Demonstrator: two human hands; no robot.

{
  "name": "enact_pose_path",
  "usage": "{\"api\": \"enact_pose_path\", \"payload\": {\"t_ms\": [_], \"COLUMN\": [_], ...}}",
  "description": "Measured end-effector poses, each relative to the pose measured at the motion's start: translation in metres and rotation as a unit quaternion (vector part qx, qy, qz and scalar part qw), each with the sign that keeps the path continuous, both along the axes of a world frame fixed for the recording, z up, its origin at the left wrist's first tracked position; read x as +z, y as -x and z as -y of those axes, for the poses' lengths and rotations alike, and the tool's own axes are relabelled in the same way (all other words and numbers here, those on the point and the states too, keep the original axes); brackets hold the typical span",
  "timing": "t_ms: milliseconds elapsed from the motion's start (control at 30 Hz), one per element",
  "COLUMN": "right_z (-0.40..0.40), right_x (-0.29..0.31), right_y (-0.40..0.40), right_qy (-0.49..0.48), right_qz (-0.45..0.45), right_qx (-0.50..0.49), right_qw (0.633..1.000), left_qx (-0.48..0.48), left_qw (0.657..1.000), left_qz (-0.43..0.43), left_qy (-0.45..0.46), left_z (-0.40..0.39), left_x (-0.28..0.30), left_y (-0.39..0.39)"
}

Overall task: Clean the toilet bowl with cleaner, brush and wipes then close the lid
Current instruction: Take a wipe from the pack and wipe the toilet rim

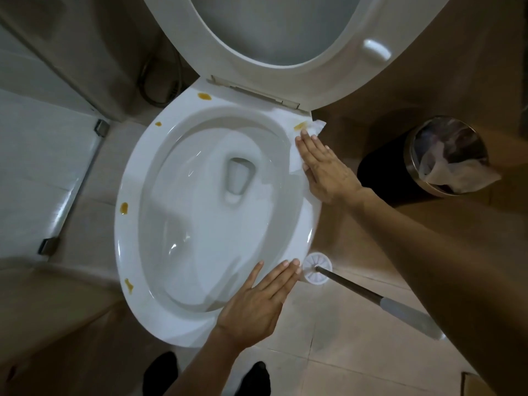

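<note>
Right hand [328, 170], fingers straight and together, presses wipe [297, 155] on bowl [137, 178] rim; left hand [257, 301] flat, fingers slightly spread. Brush [377, 300] handle points toward the lower right.

The raised lid [285, 32] ran off the far edge. Most of the wipe [297, 158] lay hidden under the right hand [325, 170]. The brush handle [385, 305] vanished behind the right forearm, its end unseen. The bin's [448, 155] contents were too dim to make out. Both shoes [163, 372] were cut off at the near edge.
</note>
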State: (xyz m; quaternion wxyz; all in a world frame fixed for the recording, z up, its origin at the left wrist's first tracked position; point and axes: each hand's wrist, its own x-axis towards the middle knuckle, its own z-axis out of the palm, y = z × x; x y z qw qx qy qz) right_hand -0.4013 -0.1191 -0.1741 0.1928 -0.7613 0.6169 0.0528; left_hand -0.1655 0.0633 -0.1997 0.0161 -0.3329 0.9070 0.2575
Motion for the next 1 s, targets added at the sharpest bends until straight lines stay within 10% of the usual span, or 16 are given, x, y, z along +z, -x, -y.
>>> {"api": "enact_pose_path", "payload": {"t_ms": [1000], "right_z": [0.059], "right_x": [-0.006], "right_y": [-0.028], "right_qy": [0.033], "right_qz": [0.037], "right_qx": [0.043], "right_qw": [0.998], "left_qx": [-0.014], "left_qw": [1.0], "left_qz": [-0.015], "left_qy": [0.009], "left_z": [0.002], "left_x": [0.0], "left_y": [-0.002]}}
